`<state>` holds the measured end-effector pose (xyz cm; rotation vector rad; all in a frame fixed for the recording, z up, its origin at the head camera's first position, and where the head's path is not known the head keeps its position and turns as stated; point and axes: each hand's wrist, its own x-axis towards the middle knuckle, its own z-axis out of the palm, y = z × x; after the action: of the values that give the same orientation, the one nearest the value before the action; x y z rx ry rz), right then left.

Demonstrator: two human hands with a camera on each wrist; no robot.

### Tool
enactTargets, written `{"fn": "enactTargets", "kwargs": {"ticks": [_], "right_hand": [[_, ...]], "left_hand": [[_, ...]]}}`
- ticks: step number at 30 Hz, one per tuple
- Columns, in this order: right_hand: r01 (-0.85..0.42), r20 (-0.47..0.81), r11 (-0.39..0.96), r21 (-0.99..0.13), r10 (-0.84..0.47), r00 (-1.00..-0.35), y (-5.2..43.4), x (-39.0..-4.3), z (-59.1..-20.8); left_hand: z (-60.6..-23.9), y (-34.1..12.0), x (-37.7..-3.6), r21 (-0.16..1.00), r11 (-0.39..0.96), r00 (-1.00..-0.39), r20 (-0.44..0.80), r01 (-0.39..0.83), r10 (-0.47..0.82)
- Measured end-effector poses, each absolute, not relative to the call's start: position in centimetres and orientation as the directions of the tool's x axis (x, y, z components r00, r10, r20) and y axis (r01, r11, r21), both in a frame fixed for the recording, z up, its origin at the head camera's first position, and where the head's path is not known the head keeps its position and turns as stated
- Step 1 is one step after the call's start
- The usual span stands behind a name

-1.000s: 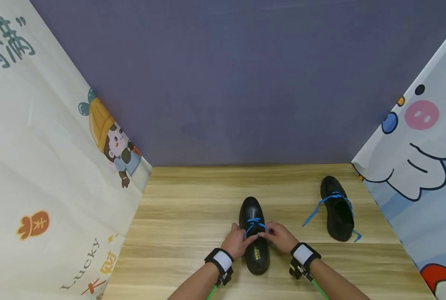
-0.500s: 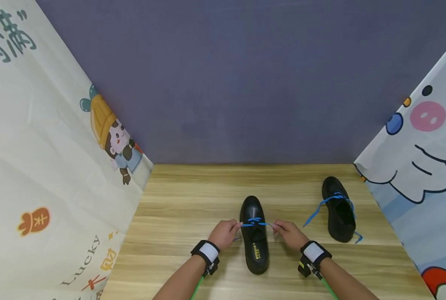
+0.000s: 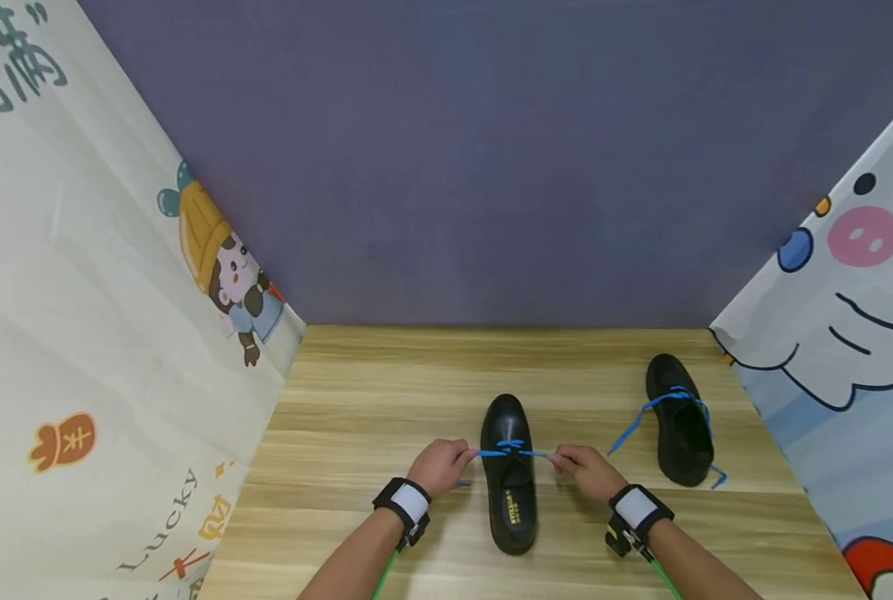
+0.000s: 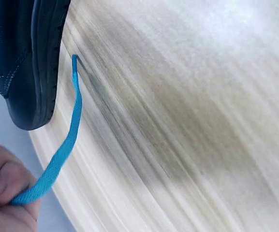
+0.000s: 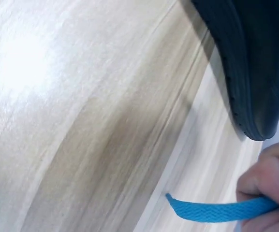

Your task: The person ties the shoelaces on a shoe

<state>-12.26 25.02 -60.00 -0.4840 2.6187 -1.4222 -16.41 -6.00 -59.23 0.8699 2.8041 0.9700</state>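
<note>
Black shoe [image 3: 509, 477] centred on tabletop [image 3: 356, 417], toe away. Left hand [image 3: 437, 465] and right hand [image 3: 583, 469], 1 blue lace [image 3: 511, 451] end pinched in each grip, drawn taut sideways. Advisable: equal, level tension, knot kept centred. Second shoe [image 3: 680, 430] unlaced at right.

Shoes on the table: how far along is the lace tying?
Done: the near shoe has its blue lace crossed into a first knot. In hand: the left hand and right hand each pinch a lace end, pulling outward. Left: no bow shows, and the far shoe lies with its lace loose.
</note>
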Motion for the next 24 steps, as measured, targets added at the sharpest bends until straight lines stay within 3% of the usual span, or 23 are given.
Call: {"fn": "enactTargets", "kwargs": {"ticks": [12, 16, 20, 24], "right_hand": [[-0.103, -0.077, 0.523, -0.846, -0.312, -0.947, 26.0, -11.7, -59.2], [-0.194, 0.025, 0.557, -0.808, -0.296, -0.955, 26.5, -11.5, -58.8], [-0.33, 0.209, 0.658, -0.677, -0.258, -0.943, 26.7, -11.5, -58.6], [-0.268, 0.188, 0.678, -0.684, -0.19, -0.963, 26.6, -11.6, -58.3]], "left_hand": [[-58.4, -7.0, -16.6, 0.711, 0.565, -0.829, 0.046, 0.419, 0.557], [-58.2, -7.5, -16.7, 0.643, 0.581, -0.827, 0.152, 0.498, 0.541], [-58.5, -7.7, -16.9, 0.515, 0.679, -0.847, 0.233, 0.524, 0.477], [-58.5, -7.4, -16.7, 0.539, 0.694, -0.876, 0.221, 0.476, 0.429]]}}
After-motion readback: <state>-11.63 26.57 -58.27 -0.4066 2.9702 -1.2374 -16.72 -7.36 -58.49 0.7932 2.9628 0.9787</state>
